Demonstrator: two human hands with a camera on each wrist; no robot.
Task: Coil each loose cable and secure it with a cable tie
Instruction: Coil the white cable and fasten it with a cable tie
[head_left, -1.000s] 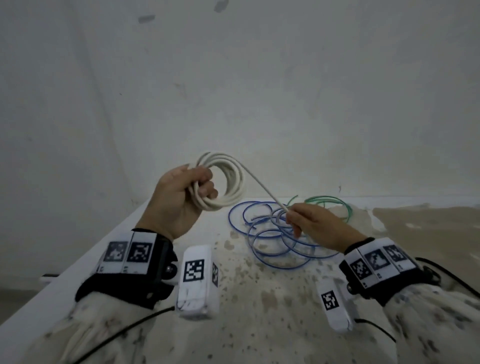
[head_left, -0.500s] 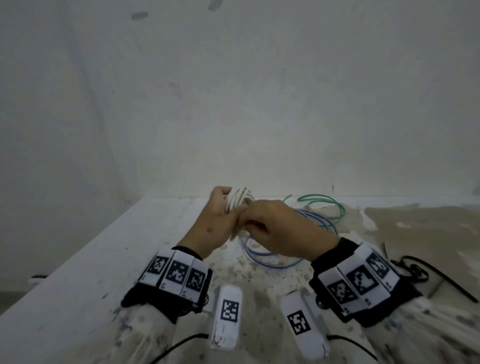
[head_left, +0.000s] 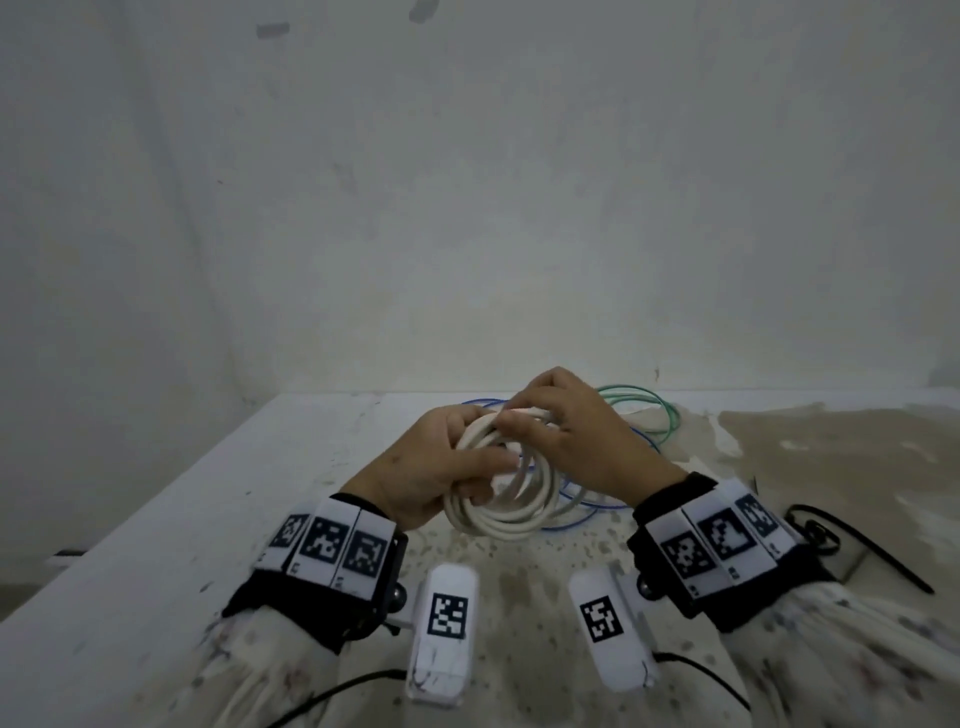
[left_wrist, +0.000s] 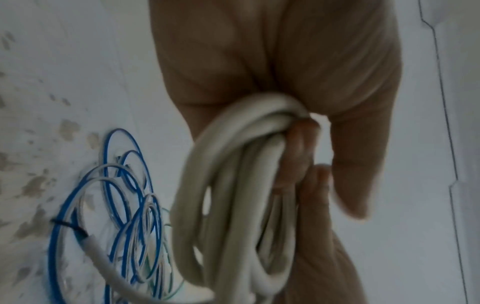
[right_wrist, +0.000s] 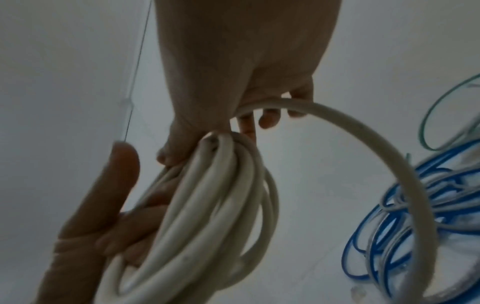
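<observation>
Fingers (head_left: 470, 460) of the left hand (head_left: 426, 467) were curled through the thick white round coiled cable (head_left: 511, 512), thumb laid across its loops, gripping the bundle above the stained white table (head_left: 208, 493). Beside it, the right hand (head_left: 582, 441) pinched the top strand of that coil between thumb and fingertips (head_left: 519, 410). Behind the hands, thin blue wire loops (left_wrist: 124, 185) and a thin green wire loop (head_left: 660, 410) lay loose on the table. Black cable ties (head_left: 841, 540) lay near the right wrist.
</observation>
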